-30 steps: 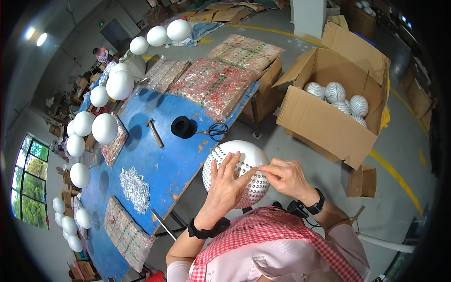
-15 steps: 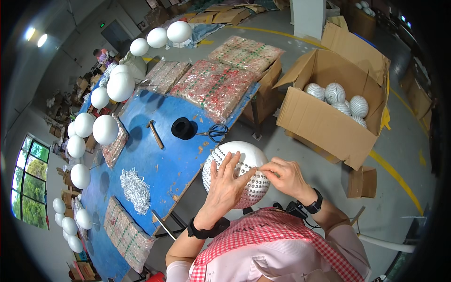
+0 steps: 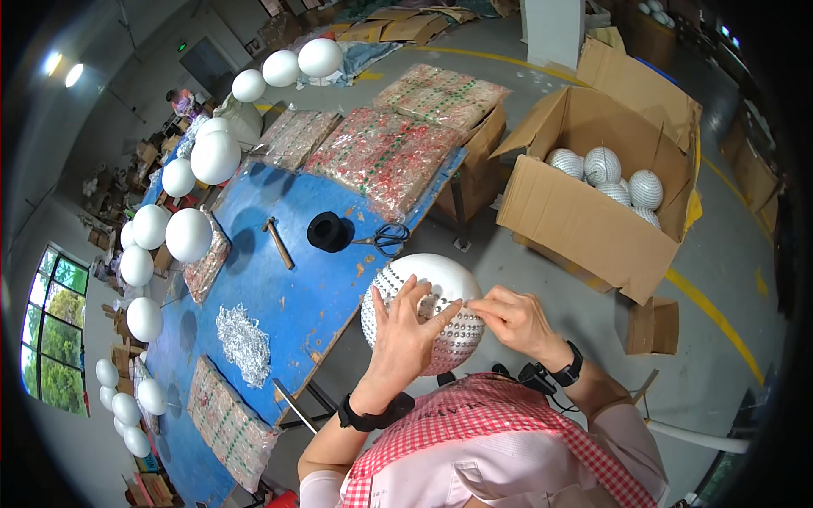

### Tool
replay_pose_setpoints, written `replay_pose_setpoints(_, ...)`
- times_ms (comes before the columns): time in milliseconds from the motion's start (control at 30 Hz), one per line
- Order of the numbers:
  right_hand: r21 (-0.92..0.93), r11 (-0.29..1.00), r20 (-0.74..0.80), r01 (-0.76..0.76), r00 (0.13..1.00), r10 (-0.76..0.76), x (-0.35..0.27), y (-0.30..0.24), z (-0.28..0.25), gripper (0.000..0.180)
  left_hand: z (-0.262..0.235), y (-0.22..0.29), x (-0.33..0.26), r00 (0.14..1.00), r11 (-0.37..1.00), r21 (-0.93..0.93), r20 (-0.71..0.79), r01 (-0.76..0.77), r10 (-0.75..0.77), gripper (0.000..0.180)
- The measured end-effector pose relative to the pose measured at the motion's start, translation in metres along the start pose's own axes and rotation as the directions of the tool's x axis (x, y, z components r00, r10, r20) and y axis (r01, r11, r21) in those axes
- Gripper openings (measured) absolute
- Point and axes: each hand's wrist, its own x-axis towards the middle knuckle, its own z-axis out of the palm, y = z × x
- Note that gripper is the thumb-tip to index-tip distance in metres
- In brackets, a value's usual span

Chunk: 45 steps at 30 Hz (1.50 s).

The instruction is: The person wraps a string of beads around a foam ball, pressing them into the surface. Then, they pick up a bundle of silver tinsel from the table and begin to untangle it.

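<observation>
At the left of the frame, plain white foam balls (image 3: 188,234) line the blue counter (image 3: 279,296). Near centre, my left hand (image 3: 405,332) lies flat against the large white foam ball with rows of silver studs (image 3: 423,309). My right hand (image 3: 517,320) pinches at its studded side. Upper right, an open cardboard box (image 3: 593,212) holds studded balls.

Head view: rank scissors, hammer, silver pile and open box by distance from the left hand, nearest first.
1. Scissors, straight ahead of the left hand at the blue table's near edge.
2. Silver pile, to its left on the table.
3. Hammer, ahead-left, past the black hat.
4. Open box, on the floor, far right.

Pile and hammer are close to call.
</observation>
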Motion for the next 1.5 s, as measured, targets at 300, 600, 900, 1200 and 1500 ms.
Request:
replay_pose_setpoints(300,0.209,0.955,0.022,-0.210,0.977,0.210,0.002,-0.002,0.002,0.011,-0.004,0.002,0.005,1.000,0.997,-0.078,-0.028,-0.013,0.011,0.037)
replay_pose_setpoints(600,0.339,0.895,0.086,-0.291,0.957,0.278,0.007,-0.005,-0.003,0.016,0.000,0.002,0.005,0.999,0.999,0.018,-0.029,-0.040,0.040,0.037)
replay_pose_setpoints(900,0.040,0.997,-0.082,0.067,0.995,-0.064,0.004,0.003,0.000,0.018,0.003,0.002,0.004,0.998,0.999,0.018,-0.038,-0.041,0.041,0.036)
replay_pose_setpoints(1200,0.393,0.799,0.203,-0.455,0.890,0.407,0.008,0.005,0.011,0.007,0.005,0.001,0.004,0.999,0.999,0.020,-0.031,-0.038,0.039,0.037)
replay_pose_setpoints(1500,0.609,0.441,0.416,-0.659,0.739,0.530,0.003,0.023,0.001,0.015,0.003,0.006,0.002,0.997,0.996,0.083,-0.058,-0.038,0.043,0.049)
